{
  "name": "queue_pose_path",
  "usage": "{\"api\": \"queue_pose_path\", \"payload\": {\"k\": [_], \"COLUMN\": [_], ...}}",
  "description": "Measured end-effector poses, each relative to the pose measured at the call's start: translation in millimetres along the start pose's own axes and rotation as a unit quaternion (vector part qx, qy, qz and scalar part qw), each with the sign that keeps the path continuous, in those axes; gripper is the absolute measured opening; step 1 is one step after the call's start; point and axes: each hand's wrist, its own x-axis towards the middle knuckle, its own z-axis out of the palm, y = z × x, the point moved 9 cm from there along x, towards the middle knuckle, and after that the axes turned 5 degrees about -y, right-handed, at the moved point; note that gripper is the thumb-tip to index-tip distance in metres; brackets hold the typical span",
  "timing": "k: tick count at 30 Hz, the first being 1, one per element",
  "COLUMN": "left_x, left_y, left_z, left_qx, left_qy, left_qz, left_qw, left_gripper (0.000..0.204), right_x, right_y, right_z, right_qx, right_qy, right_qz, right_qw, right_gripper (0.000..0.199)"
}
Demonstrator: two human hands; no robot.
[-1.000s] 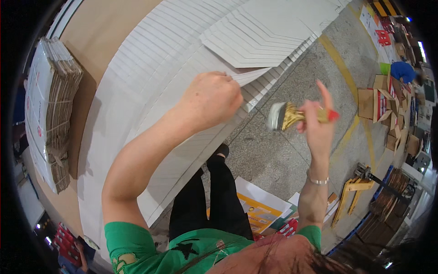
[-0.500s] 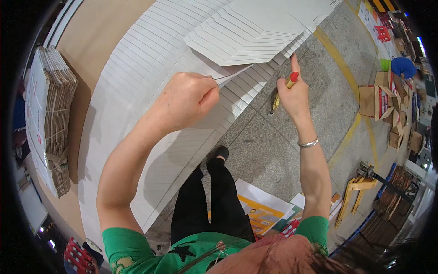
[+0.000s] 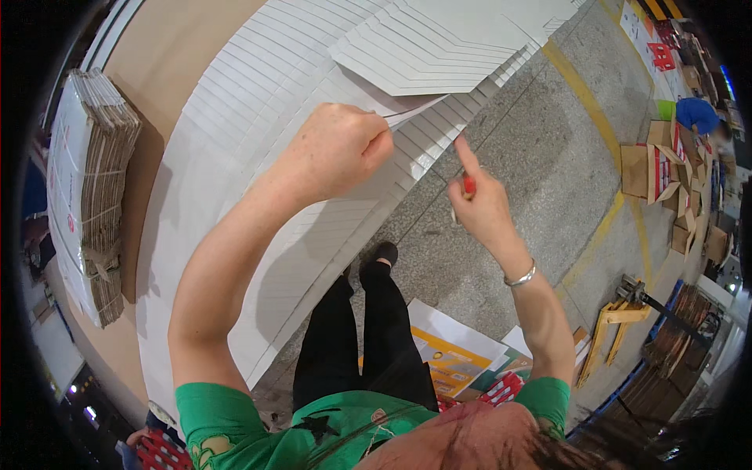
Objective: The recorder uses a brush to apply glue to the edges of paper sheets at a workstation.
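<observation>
From where I stand: big fan of white card sheets [image 3: 251, 86] lying overlapped on the brown tabletop [image 3: 180, 47], w/ angled-corner blanks [image 3: 407, 59] on top, far side. L hand [image 3: 338, 150] is curled into a fist over the fan, nr. a lifted sheet edge; fingertips hidden, so can't tell if it's pinching any card. R hand [image 3: 486, 205] has its fingers wrapped round a red-ended handle [image 3: 468, 186], index stuck out straight to the fan's floor-side edge; can't tell if touching. Sheets look thin & smooth: prob. light one at a time, heavy as a pile, a bit springy, soft enough to bow, w/ corners that'd crease if yanked. Shiny patches nr. the edge suggest slippery or wet, can't say which. Best hold IMO: flat fingers under the long floor-side edge, thumb on top, away from the pointed corners, b/c the layers would prob. slide if shoved sideways.
</observation>
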Motion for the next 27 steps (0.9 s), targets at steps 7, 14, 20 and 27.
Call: {"api": "queue_pose_path", "payload": {"k": [7,14,20,27], "left_x": [-38,-81,-82,-85], "left_y": [12,13,12,13], "left_z": [13,29,26,20], "left_qx": [0.119,0.241,0.175,0.192], "left_qy": [0.039,-0.073,-0.096,-0.047], "left_qz": [0.007,-0.066,0.005,0.034], "left_qw": [0.992,0.965,0.98,0.98], "left_gripper": [0.029,0.041,0.018,0.017], "right_x": [-58,-64,-108,-115], "right_y": [-53,-82,-79,-52], "right_z": [9,61,72,-62], "right_qx": [0.237,0.038,0.085,0.447], "right_qy": [-0.052,-0.046,-0.075,0.168], "right_qz": [-0.113,-0.09,-0.016,-0.041], "right_qw": [0.964,0.994,0.993,0.878], "right_gripper": [0.057,0.081,0.058,0.009]}}
